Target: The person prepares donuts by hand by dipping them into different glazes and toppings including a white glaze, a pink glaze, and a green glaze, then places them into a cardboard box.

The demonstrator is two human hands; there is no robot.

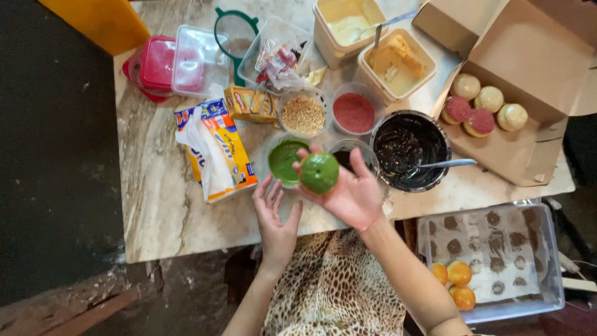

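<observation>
**Green-glazed bun held over the dip bowl**

The right hand holds a green-coated bun on its fingertips, just above the table edge, beside the bowl of green glaze. The left hand is spread open beneath, holding nothing. The dipping looks done; a topping likely follows, needing a steady carry to the crumb bowl.

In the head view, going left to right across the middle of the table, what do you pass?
Tissue pack → cup of green glaze → green-coated round pastry held up in the right hand → bowl of dark chocolate with a spoon → cardboard box of finished pastries.
</observation>
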